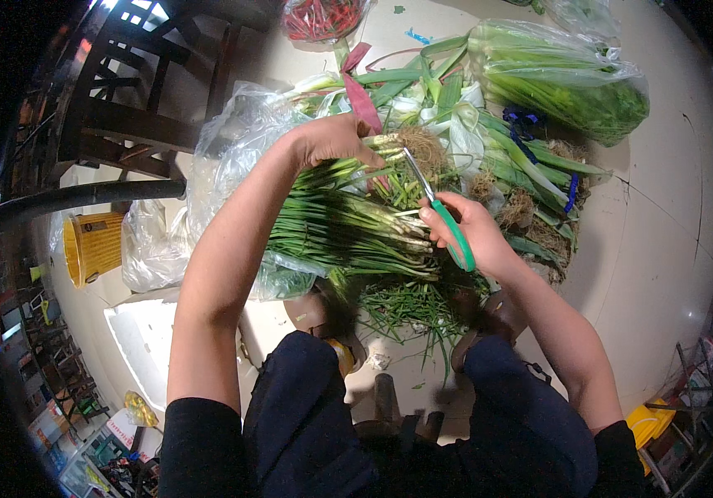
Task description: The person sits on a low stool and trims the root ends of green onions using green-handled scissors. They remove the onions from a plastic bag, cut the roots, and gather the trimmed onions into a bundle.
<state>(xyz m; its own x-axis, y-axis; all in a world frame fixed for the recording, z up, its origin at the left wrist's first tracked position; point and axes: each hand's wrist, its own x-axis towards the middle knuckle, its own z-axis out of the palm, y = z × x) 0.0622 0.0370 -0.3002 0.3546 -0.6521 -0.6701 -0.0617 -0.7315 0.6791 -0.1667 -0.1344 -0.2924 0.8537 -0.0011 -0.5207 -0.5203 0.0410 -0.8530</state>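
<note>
My left hand (337,142) is closed around a small bunch of green onions, whose pale stems (384,142) and brown roots (421,149) stick out to the right. In my right hand (465,227) is a pair of scissors with green handles (453,233); its blades point up and left, with the tips at the roots. Whether the blades touch the roots is hard to tell. Below my left hand lies a large pile of green onions (344,233), white ends to the right. Cut green scraps (418,305) lie on the floor between my shoes.
Leeks with roots (533,165) lie beyond and to the right, near bagged celery (561,81). A bag of red chillies (322,18) is at the top. Clear plastic bags (232,137), a yellow basket (92,246), a white foam box (141,348) and dark wooden furniture (138,124) stand left.
</note>
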